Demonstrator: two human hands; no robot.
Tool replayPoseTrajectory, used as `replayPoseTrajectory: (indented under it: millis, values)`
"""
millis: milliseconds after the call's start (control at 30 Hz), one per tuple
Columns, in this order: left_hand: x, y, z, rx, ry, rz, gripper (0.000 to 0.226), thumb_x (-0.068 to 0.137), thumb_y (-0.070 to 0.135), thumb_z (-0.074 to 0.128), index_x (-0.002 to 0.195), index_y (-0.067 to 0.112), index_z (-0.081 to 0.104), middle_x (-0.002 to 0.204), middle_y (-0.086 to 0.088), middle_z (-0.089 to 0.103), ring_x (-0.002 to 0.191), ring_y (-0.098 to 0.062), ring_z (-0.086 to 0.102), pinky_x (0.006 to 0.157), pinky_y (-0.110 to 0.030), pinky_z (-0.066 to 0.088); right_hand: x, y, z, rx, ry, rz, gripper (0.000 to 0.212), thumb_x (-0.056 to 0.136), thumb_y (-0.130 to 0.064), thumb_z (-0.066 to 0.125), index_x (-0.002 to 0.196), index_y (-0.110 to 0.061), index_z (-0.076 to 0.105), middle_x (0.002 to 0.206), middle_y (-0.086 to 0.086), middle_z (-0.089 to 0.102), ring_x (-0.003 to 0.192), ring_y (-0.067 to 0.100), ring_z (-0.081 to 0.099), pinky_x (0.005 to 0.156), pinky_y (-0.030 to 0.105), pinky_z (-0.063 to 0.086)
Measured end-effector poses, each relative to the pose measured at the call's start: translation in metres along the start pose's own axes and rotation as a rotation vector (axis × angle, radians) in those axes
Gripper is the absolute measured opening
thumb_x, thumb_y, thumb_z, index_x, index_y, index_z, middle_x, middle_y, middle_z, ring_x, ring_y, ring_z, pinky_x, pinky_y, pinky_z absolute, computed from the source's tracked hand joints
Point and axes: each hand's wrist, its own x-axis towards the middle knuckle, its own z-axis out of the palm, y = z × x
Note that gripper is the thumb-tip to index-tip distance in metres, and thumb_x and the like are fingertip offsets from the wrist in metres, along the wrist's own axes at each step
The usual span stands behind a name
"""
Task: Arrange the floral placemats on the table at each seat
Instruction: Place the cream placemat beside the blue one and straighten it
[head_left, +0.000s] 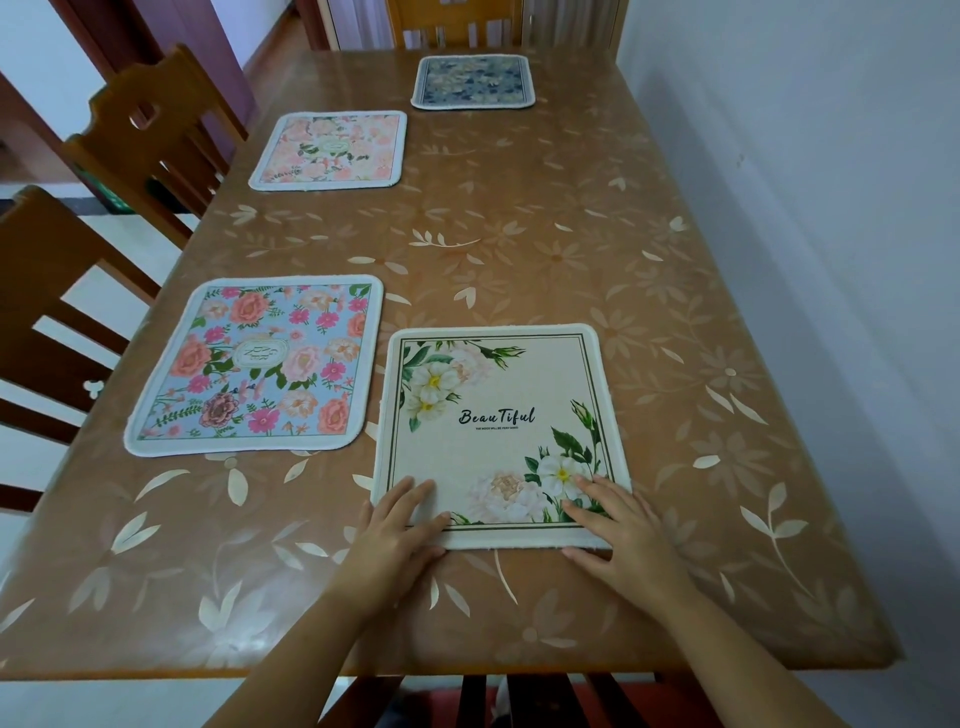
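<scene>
A cream placemat printed with white flowers and the word "Beautiful" lies flat near the table's front edge. My left hand rests on its near left corner, fingers spread, thumb along the edge. My right hand presses flat on its near right corner. A blue placemat with pink flowers lies to its left. Further back lie a pink floral placemat and a dark blue floral placemat at the far end.
The table has a brown cover with a pale leaf pattern. Two wooden chairs stand along the left side, one at the far end, one below the front edge. A white wall runs along the right.
</scene>
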Motion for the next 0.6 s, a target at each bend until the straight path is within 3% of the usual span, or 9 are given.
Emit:
replayPoseTrajectory:
  millis: [133, 367, 533, 600]
  values:
    - [-0.0011, -0.0005, -0.0002, -0.006, -0.001, 0.0, 0.07, 0.092, 0.054, 0.012, 0.102, 0.015, 0.069, 0.124, -0.021, 0.056, 0.115, -0.047, 0.047, 0.081, -0.067, 0.043, -0.0002, 0.001, 0.0002, 0.013, -0.015, 0.002, 0.047, 0.068, -0.029, 0.079, 0.111, -0.016, 0.065, 0.129, 0.008, 0.056, 0.122, 0.03, 0.046, 0.096, 0.056, 0.038]
    - [-0.0019, 0.0025, -0.0019, 0.076, 0.04, 0.034, 0.068, 0.093, 0.051, 0.012, 0.099, 0.016, 0.07, 0.119, -0.019, 0.06, 0.11, -0.045, 0.052, 0.076, -0.064, 0.046, 0.0, 0.0011, -0.0015, 0.024, -0.039, 0.008, 0.044, 0.068, -0.026, 0.08, 0.109, -0.016, 0.066, 0.129, 0.008, 0.055, 0.123, 0.032, 0.045, 0.096, 0.059, 0.039]
    - [-0.0029, 0.0044, -0.0012, 0.106, 0.065, 0.027, 0.035, 0.08, 0.037, 0.048, 0.095, 0.017, 0.072, 0.115, -0.016, 0.064, 0.105, -0.043, 0.057, 0.07, -0.061, 0.049, 0.0014, 0.0009, -0.0056, 0.007, -0.066, 0.005, 0.044, 0.075, -0.031, 0.073, 0.115, -0.018, 0.062, 0.136, 0.004, 0.049, 0.129, 0.026, 0.037, 0.104, 0.05, 0.029]
    - [-0.0023, 0.0056, -0.0001, 0.117, 0.087, 0.029, 0.025, 0.071, 0.027, 0.073, 0.093, 0.017, 0.072, 0.113, -0.016, 0.065, 0.103, -0.044, 0.058, 0.068, -0.061, 0.049, 0.0017, 0.0007, -0.0069, -0.002, -0.091, 0.009, 0.045, 0.08, -0.036, 0.067, 0.121, -0.02, 0.058, 0.141, -0.001, 0.042, 0.133, 0.02, 0.029, 0.108, 0.044, 0.023]
